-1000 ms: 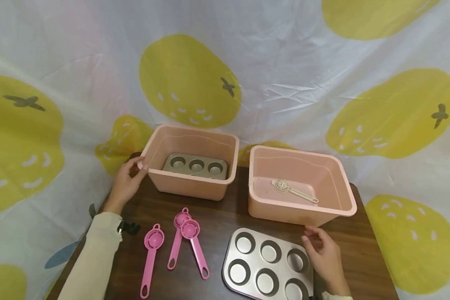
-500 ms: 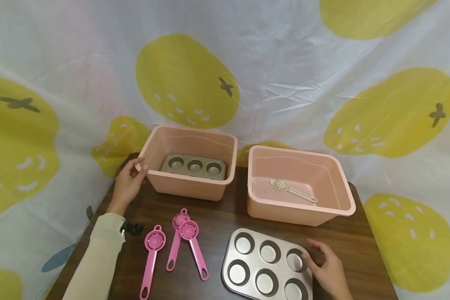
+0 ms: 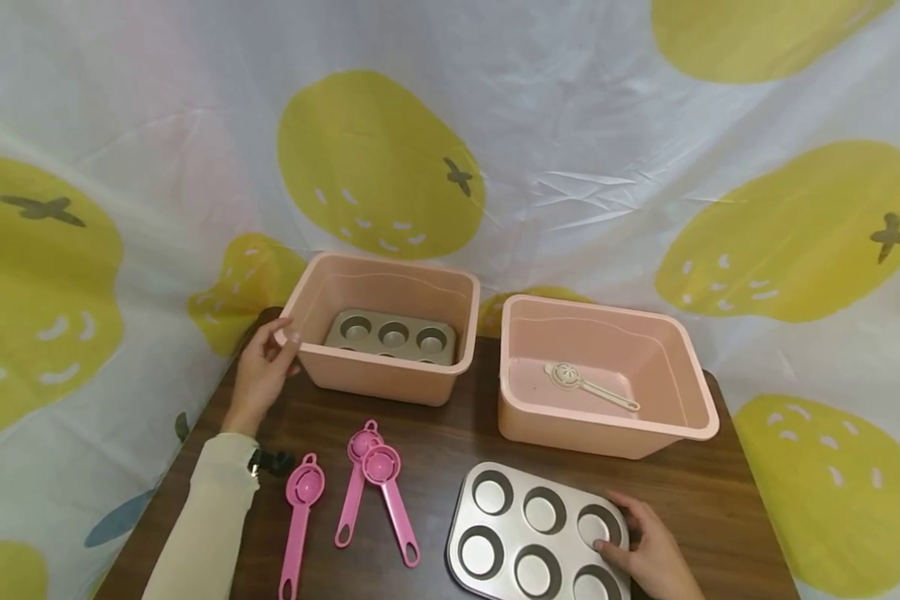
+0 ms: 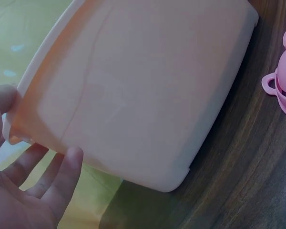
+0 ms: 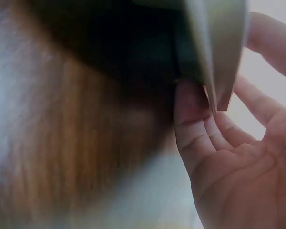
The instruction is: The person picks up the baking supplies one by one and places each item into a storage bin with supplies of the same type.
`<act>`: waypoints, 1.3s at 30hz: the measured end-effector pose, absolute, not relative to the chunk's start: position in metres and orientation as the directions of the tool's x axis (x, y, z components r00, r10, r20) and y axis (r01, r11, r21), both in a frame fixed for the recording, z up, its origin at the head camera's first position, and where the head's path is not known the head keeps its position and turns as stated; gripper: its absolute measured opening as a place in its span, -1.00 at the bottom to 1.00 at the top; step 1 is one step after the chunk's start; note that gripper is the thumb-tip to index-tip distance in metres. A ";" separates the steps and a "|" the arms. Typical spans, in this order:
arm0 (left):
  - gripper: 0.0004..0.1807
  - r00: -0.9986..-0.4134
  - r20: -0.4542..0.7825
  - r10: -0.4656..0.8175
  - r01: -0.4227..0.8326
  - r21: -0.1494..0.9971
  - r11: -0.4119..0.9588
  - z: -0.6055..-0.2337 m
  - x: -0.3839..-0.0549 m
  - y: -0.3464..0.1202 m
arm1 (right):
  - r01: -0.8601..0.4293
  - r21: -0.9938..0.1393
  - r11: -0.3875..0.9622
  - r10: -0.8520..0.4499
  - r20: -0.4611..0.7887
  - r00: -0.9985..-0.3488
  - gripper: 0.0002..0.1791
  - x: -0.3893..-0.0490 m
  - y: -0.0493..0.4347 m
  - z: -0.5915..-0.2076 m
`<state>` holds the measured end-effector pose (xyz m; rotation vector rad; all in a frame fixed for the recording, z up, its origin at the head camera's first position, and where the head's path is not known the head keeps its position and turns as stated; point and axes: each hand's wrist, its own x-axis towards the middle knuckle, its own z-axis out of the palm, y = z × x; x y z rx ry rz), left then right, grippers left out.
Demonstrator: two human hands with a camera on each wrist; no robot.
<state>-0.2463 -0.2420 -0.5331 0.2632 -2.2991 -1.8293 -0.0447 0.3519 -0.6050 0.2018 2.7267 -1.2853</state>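
At the front corner of the left pink plastic bin (image 3: 378,379), my left hand (image 3: 261,379) pinches the rim. The left wrist view shows the thumb over the rim of that bin (image 4: 143,90) and fingers below it. A grey muffin tin (image 3: 375,335) lies inside. On the right, my right hand (image 3: 648,546) grips the edge of a second muffin tin (image 3: 513,530), thumb on top by a cup. In the right wrist view, fingertips (image 5: 190,102) curl under the tin's edge (image 5: 224,62). The tin's near side is cut off by the frame.
Another pink bin (image 3: 570,429) stands at the back right with a cream egg separator (image 3: 567,375) in it. Three pink egg separators lie on the dark wooden table (image 3: 450,433): one alone (image 3: 297,521), two overlapping (image 3: 399,517). A fruit-patterned curtain (image 3: 555,125) hangs behind the bins.
My right hand has moved from in front of the right bin down to the muffin tin's right edge and taken hold of it. The left hand has stayed on the left bin's rim.
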 end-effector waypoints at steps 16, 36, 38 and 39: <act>-0.45 -0.959 0.084 -0.271 0.027 0.978 0.209 -0.546 -0.245 -0.242 | 0.262 -0.838 0.479 -0.017 -0.307 -0.951 -0.11 -0.045 0.359 -0.609; -0.47 -0.960 0.046 -0.275 -0.016 0.975 0.219 -0.523 -0.233 -0.231 | -0.099 -0.769 0.632 -0.076 0.066 -0.995 -0.18 -0.036 0.345 -0.590; -0.47 -0.962 0.059 -0.268 0.000 0.977 0.215 -0.518 -0.230 -0.229 | -0.069 -0.803 0.593 -0.082 0.026 -0.996 -0.22 -0.036 0.345 -0.588; -0.47 -0.962 0.066 -0.265 0.008 0.977 0.212 -0.516 -0.229 -0.228 | -0.054 -0.818 0.572 -0.085 0.007 -0.996 -0.24 -0.036 0.345 -0.587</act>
